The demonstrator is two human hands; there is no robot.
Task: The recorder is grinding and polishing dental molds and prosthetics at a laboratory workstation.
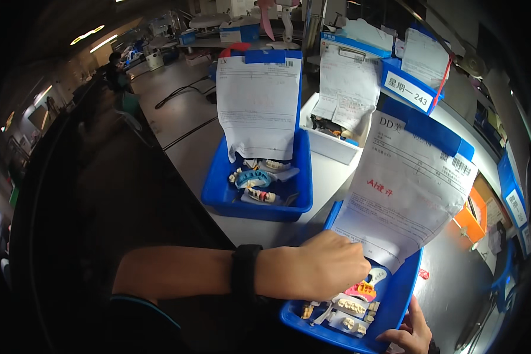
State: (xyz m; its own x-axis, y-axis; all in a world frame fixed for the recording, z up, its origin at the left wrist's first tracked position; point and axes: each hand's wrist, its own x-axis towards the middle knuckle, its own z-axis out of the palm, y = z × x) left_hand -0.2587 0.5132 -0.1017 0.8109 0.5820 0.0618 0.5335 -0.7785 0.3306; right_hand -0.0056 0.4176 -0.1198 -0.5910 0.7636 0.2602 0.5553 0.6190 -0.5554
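My left hand (321, 265), a dark band on its wrist, reaches over the near blue tray (304, 329) with its fingers curled closed beside the lower edge of a paper form (404, 183). What those fingers hold, if anything, is hidden. Just past them a white handle shows beside a pink and orange dental impression (361, 290). Pale dental models (351, 305) with teeth and small loose pieces lie in front of it. At the tray's right wall, my right hand (416, 331) grips the edge, thumb and fingers bent; part of this hand is cut off below.
Farther left stands another blue tray (256, 211) with a clipped form, a blue impression and tooth models. Behind are a white box (333, 146) and a blue bin (407, 88). An orange bin (472, 215) is at right. A black cable (180, 91) crosses the bench; a person (117, 71) sits far off.
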